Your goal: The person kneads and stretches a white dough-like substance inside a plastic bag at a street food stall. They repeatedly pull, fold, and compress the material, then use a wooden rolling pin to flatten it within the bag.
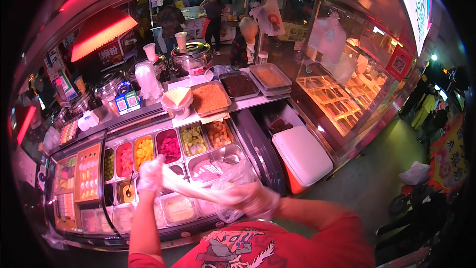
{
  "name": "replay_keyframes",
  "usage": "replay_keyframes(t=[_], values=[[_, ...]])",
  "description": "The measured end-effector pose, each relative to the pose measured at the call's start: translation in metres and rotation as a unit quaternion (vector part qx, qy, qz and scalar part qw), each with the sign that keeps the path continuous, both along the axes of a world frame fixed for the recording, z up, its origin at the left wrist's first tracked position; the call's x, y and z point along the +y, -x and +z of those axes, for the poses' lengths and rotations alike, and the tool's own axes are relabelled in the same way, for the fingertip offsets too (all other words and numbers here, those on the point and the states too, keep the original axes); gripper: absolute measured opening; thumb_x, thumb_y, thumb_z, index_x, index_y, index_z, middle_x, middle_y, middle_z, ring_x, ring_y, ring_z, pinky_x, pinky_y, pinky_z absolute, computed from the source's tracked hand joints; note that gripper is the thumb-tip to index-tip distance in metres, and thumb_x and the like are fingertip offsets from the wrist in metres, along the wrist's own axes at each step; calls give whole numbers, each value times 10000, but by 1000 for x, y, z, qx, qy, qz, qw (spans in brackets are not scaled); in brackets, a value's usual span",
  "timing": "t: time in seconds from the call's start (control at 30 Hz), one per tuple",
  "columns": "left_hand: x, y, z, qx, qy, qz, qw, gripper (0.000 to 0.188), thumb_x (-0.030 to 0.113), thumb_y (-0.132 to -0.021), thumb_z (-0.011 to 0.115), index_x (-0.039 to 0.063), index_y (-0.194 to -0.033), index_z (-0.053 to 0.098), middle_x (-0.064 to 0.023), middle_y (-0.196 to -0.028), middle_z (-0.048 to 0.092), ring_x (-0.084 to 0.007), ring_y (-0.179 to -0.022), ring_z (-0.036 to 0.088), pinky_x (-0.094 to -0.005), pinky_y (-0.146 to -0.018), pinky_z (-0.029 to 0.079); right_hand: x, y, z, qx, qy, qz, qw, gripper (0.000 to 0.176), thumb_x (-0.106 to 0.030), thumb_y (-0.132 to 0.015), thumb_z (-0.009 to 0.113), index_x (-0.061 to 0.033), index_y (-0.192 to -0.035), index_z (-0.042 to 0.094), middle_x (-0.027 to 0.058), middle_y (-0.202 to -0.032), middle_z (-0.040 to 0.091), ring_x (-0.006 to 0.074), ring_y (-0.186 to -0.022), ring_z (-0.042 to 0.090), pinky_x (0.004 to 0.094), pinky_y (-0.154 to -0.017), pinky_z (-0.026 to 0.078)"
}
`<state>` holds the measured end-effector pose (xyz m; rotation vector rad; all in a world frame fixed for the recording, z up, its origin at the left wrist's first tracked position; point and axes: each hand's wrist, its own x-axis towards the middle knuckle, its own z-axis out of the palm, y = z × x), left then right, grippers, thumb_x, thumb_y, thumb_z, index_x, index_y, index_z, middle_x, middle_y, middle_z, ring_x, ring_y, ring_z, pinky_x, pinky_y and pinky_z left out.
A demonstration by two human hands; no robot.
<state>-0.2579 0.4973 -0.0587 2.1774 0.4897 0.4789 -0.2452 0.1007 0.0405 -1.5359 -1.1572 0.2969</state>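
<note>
My left hand (151, 174), in a clear plastic glove, grips one end of a stretched white strip, which looks like soft dough (186, 187). The other end is in my gloved right hand (254, 198), lower and to the right. Both hands are above a counter with metal pans. Under the strip lies a steel pan with a clear plastic bag (236, 175) at its side. Behind my left hand are pans of yellow fruit cubes (144, 149) and magenta fruit cubes (169, 147). Farther right sit green fruit cubes (192, 140) and orange cubes (220, 134).
Trays of orange-brown crumbs (210, 97) and dark filling (238, 84) stand on the ledge ahead. A white-lidded box (303, 156) is at the right. Lidded jars (191, 59) line the back left, under a red lamp (104, 35). A person (245, 42) faces the stall.
</note>
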Motion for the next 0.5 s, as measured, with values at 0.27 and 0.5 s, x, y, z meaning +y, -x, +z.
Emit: replay_keyframes(t=[0.27, 0.5], values=[[194, 57, -20, -120, 441, 254, 853, 623, 618, -1013, 500, 12, -1083, 624, -131, -954, 716, -285, -717, 711, -391, -548, 589, -140, -132, 81, 264, 13, -328, 907, 324, -253, -981, 652, -59, -1241, 656, 113, -1155, 695, 258, -1044, 690, 386, -924, 559], [136, 6, -8, -163, 704, -125, 680, 581, 619, -1023, 441, 58, -1134, 542, -84, -962, 640, -226, -855, 660, -403, -747, 544, -83, -136, 122, 415, -146, -203, 875, 345, -331, -1028, 618, -72, -1254, 626, 60, -1114, 706, 157, -981, 713, 342, -899, 579]])
